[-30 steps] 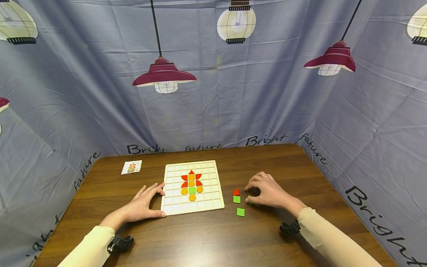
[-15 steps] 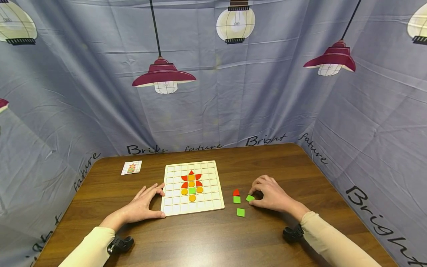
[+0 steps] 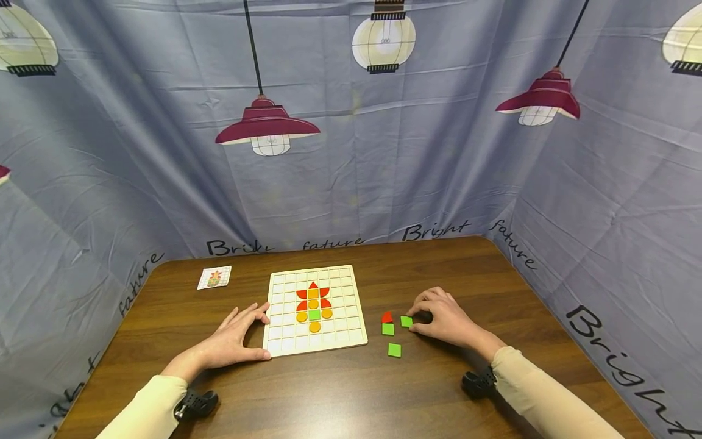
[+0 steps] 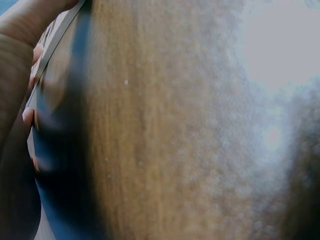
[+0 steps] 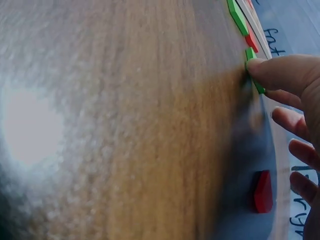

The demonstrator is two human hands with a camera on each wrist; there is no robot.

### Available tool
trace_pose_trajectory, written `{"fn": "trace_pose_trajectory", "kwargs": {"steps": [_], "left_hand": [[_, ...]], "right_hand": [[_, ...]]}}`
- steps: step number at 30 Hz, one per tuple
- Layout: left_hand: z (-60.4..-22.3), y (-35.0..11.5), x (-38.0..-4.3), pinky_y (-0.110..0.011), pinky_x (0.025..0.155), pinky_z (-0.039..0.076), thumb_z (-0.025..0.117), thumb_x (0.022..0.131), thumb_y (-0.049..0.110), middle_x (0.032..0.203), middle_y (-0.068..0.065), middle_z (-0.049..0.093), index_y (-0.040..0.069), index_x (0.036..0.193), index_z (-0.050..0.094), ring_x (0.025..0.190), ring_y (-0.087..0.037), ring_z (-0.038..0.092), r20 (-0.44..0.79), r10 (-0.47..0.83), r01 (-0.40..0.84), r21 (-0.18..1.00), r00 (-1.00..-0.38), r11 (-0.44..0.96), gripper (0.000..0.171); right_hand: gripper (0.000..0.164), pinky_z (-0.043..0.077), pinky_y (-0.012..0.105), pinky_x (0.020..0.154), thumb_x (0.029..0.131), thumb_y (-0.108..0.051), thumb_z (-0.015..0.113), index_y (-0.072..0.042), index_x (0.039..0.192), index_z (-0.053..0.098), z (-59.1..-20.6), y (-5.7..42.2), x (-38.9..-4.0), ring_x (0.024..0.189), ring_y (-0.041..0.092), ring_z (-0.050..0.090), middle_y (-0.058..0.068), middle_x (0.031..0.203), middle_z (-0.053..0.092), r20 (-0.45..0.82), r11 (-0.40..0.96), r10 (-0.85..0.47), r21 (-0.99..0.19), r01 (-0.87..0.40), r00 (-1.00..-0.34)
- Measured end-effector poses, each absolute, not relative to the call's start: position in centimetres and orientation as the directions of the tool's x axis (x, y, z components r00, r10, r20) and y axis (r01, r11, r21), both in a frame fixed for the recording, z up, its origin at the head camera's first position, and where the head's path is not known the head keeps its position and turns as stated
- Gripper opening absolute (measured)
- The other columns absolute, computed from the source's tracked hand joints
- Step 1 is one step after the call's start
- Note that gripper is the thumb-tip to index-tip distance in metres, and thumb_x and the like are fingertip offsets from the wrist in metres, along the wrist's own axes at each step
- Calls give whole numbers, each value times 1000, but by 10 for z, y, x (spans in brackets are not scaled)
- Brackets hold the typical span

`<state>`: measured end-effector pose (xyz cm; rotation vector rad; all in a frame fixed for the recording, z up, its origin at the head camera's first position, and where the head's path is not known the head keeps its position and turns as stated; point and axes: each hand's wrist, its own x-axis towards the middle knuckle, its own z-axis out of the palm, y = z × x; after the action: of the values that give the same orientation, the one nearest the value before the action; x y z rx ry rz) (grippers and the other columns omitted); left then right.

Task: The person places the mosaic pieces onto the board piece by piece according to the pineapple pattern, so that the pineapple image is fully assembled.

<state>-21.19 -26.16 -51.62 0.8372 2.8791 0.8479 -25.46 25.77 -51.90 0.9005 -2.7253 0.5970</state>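
A cream grid board [image 3: 345,332] lies flat on the table with a pattern of red, orange and green tiles on it. At its left side my left hand [image 3: 233,341] rests, thumb at the near corner and fingertips touching the edge. To the right of the board, my right hand [image 3: 446,320] pinches a green square tile [image 3: 406,321] between thumb and index finger, close to the tabletop. Beside it lie a red tile [image 3: 387,317] and a green tile [image 3: 388,329], with another green tile [image 3: 394,350] nearer. The right wrist view shows a red piece [image 5: 263,192] below the fingers.
A small card [image 3: 214,277] printed with a similar pattern lies at the table's back left. The brown wooden table [image 3: 329,396] is bounded at the back and sides by a grey-blue curtain [image 3: 329,183] with printed lamps and lettering.
My right hand has taken a green tile between thumb and index finger and shifted it slightly left, turning it squarer. The left hand has stayed at the board's edge.
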Motion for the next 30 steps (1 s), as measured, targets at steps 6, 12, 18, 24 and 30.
{"fn": "trace_pose_trajectory", "kwargs": {"steps": [6,12,18,24,30], "left_hand": [[-515,-262,-210,-72,116,6,82,81,55,162,-16,37,20,122,55,148,-46,28,131,504,494,512,-854,703,60],[-520,-263,-210,-72,114,8,84,80,52,159,-19,39,20,120,55,145,-50,30,191,509,527,517,-839,675,58],[-522,-263,-211,-73,114,7,84,79,53,160,-18,39,22,120,54,146,-49,30,178,508,517,528,-843,673,59],[-518,-261,-211,-73,114,7,84,80,51,160,-19,38,20,121,55,146,-50,29,168,514,517,527,-841,674,59],[-516,-262,-211,-73,115,6,82,81,54,161,-17,37,20,121,54,148,-48,28,139,509,499,524,-850,690,59]], "right_hand": [[22,42,47,92,80,-35,88,-31,99,77,-523,261,-256,108,17,52,-14,103,62,322,734,-500,-336,-591,-804],[23,41,47,93,82,-38,86,-34,103,77,-525,263,-255,107,16,51,-16,104,61,288,731,-470,-403,-551,-834],[22,41,46,93,83,-35,86,-33,104,78,-526,264,-255,105,14,52,-18,102,61,281,718,-463,-437,-542,-841],[26,39,47,94,81,-37,86,-32,106,79,-526,265,-257,106,16,52,-17,103,61,285,712,-464,-443,-545,-839],[25,40,45,91,80,-38,88,-33,103,80,-527,265,-258,103,15,52,-17,102,61,305,703,-469,-440,-559,-829]]}}
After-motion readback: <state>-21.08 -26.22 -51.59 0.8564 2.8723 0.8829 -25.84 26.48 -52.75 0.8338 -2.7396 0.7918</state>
